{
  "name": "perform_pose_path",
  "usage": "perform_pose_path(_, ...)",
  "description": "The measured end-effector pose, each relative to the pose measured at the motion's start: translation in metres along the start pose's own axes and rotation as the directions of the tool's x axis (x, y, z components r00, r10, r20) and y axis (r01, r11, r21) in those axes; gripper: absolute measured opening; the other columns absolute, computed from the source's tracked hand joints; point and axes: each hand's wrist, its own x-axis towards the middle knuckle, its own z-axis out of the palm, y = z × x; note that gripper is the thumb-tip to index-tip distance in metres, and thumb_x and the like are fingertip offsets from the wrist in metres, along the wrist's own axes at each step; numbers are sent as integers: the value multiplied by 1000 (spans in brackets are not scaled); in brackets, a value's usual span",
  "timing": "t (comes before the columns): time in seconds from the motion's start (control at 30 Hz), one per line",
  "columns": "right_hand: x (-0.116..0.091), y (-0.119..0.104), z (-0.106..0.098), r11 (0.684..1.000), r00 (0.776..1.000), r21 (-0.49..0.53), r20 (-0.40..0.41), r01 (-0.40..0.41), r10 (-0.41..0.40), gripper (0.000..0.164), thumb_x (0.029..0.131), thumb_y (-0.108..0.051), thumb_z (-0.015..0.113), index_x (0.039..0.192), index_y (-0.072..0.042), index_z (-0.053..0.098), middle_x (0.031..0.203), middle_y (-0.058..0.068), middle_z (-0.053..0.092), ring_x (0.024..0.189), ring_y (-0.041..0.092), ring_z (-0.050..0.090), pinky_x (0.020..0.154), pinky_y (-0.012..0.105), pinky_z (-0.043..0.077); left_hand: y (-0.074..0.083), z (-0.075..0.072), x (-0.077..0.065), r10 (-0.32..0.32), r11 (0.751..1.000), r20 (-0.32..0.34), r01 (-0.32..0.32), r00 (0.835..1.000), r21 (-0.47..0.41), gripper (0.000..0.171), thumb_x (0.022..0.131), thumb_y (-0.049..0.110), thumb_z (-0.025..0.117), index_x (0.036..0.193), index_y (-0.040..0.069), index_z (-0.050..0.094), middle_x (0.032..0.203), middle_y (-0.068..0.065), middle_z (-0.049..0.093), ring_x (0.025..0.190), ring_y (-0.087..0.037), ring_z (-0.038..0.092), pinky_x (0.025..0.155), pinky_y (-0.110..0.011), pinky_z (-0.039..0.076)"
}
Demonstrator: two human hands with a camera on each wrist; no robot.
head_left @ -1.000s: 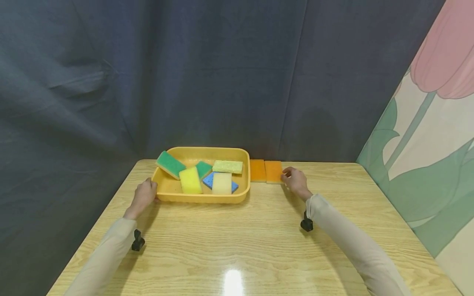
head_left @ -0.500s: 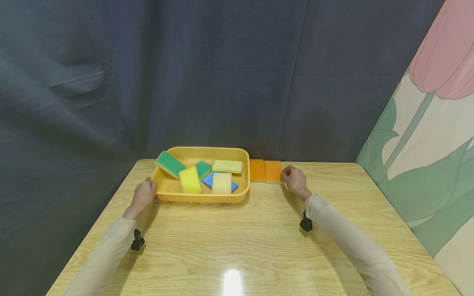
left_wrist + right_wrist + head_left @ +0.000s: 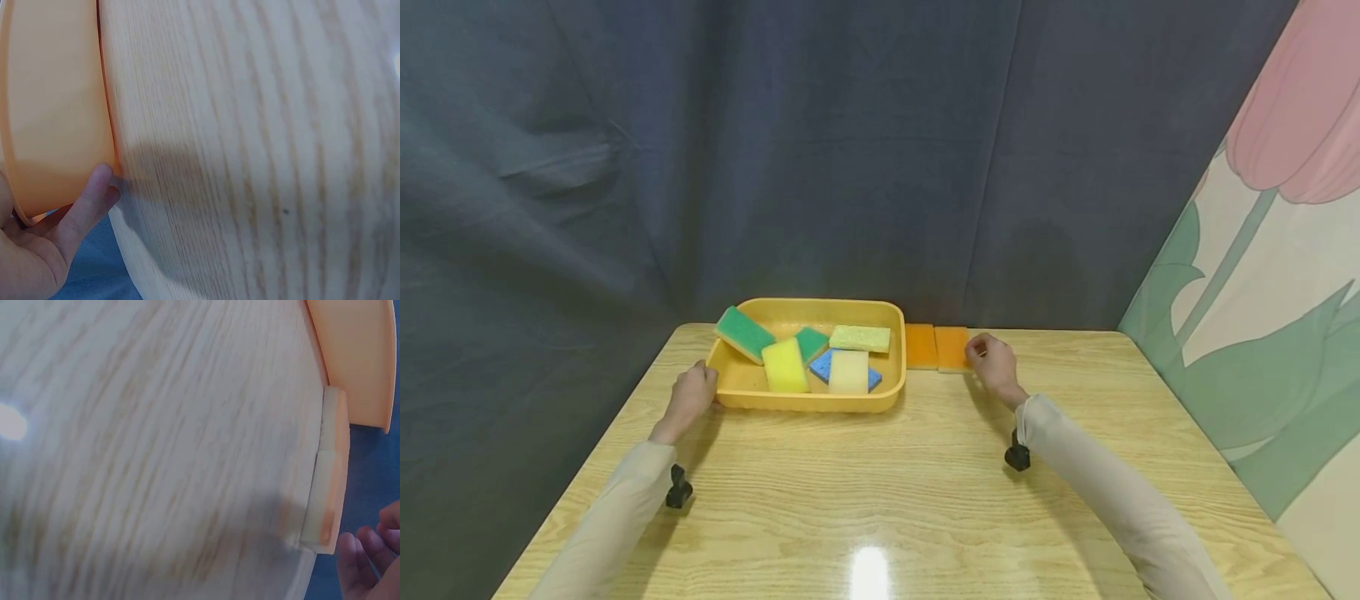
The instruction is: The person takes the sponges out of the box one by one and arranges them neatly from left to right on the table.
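Note:
At its left end, a yellow plastic tray is gripped by my left hand. The left wrist view has the fingers against the outer wall of the tray, near its corner. Two orange-topped sponges, a left one and a right one, lie side by side against the tray's right end. My right hand is at the outer edge of the right sponge. Its fingertips stand right beside the end of that sponge in the right wrist view, loosely bent and holding nothing.
Inside the tray lie a green sponge leaning on the left rim, a bright yellow one, a pale one over a blue one, and a light yellow one. A dark curtain hangs behind the wooden table.

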Motion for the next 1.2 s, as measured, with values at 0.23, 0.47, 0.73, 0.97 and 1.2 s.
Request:
perform_pose_path(0.23,0,-6,5,999,999,-5,-17,42,-43,17,98,-11,59,104,3,66,95,19,67,85,32,64,76,46,52,-1,0,0,12,1000,3,-12,1000,0,28,101,7,30,93,-12,50,71,-19,54,54,-23,59,48,-30,45)
perform_pose_path(0.47,2,-14,12,996,996,11,-24,88,-88,14,96,-9,62,102,2,67,92,17,68,82,31,64,73,45,52,0,-1,-1,3,1000,5,-3,1000,7,28,101,6,31,92,-12,51,71,-19,55,55,-24,59,49,-30,45)
perform_pose_path(0.73,0,-31,19,991,992,51,-18,122,-121,14,96,-9,62,102,3,66,92,17,68,82,31,64,74,45,53,-2,0,-1,9,1000,7,-9,1000,1,29,101,7,30,92,-12,50,71,-18,55,54,-22,57,48,-30,43)
perform_pose_path(0.97,-3,-44,21,983,985,63,-24,171,-170,14,96,-9,63,103,3,66,90,16,68,79,29,64,72,44,53,-2,-1,-2,4,1000,9,-4,1000,5,29,101,7,30,92,-12,50,71,-18,54,54,-22,56,48,-32,44)
perform_pose_path(1.2,-7,-55,24,975,979,83,-26,204,-202,13,96,-8,63,103,3,66,88,16,68,76,28,64,69,43,52,-1,0,-1,5,1000,2,-5,1000,3,28,101,7,30,93,-12,49,72,-19,55,56,-24,58,49,-32,44)
